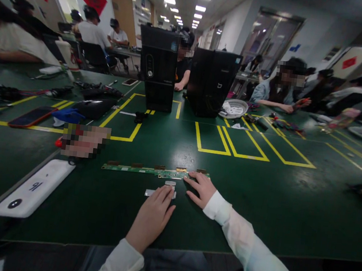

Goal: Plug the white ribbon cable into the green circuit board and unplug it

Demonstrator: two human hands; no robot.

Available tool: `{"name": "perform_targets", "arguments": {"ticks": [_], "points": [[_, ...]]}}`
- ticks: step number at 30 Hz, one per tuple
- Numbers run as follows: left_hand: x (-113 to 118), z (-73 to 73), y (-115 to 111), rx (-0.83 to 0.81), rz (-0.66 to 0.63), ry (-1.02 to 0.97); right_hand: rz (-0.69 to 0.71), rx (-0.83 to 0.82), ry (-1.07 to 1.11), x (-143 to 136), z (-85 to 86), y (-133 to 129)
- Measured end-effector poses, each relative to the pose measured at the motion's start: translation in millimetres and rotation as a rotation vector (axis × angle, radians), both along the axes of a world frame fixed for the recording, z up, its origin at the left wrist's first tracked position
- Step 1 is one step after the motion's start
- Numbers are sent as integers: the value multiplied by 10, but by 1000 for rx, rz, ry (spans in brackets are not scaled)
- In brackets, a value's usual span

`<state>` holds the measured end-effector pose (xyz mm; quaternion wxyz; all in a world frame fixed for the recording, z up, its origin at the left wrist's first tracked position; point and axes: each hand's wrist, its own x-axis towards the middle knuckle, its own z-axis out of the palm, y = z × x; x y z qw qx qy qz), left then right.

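A long, narrow green circuit board [130, 169] lies flat across the dark green table, with copper-coloured tabs along its far edge. My right hand [201, 188] rests at the board's right end, fingers spread and the fingertips touching it. Closer to me, my left hand [154, 213] lies palm down, its fingers stretched out over some small silvery-white pieces. One flat piece [149, 193] shows left of those fingers, and another small piece [170, 183] sits just beyond the fingertips, below the board. What lies under the left fingers is partly hidden.
A white device [36, 186] lies at the left, beside a blurred-out object [85, 141]. Two black computer towers [157, 71] stand at the far side. Cables [90, 89], a red-edged phone [33, 116] and a white basket [233, 108] are farther off. Other people sit around.
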<state>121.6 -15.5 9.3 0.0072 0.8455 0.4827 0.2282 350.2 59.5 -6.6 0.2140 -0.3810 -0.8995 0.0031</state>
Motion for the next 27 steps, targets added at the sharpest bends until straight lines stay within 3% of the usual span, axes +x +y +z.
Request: {"name": "perform_targets", "arguments": {"ticks": [10,27], "points": [[215,4,23,-13,39,11,-5,-24,22,-5,28,-10],[250,7,65,-12,34,92,7,-4,43,16,-47,23]]}}
